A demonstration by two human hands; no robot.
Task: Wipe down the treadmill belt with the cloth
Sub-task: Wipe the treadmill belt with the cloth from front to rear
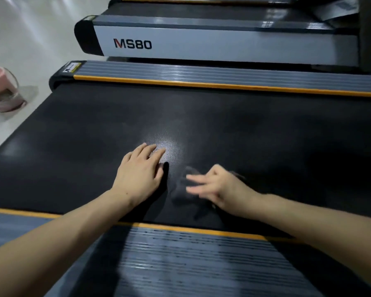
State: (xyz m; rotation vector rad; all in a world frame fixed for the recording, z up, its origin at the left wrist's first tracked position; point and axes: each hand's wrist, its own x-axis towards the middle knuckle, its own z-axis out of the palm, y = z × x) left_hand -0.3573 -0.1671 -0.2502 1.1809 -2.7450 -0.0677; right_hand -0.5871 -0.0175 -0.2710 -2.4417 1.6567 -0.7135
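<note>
Here's the cloth [187, 192], a dark, soft, crumpled shape lying on the black treadmill belt [266, 129], blurred and hard to make out against it, just under the right hand [217, 187]. That right hand is blurred too, fingers spread and reaching left over the cloth; whether it grips the fabric or only brushes it, I cannot tell. The left hand [140, 168] lies flat on the belt just beside it, palm down, fingers straight and close together, holding nothing. Around its fingertips a patch of glare picks out the belt's texture, a fine dotted, pebbled rubber weave, matte everywhere else. Both bare forearms stretch in from the near edge. Bordering the belt on each long side runs a thin orange strip [201, 84], and outside that a grey side rail [201, 70] ribbed with fine parallel grooves, the near rail [180, 254] showing the same ridged surface. Beyond sits a 2nd treadmill [223, 46], its smooth silver side panel marked MS80 with a rounded black end cap. Off to the left, on the pale glossy floor [30, 28], rests a rounded pink object [2, 91], blurred.
</note>
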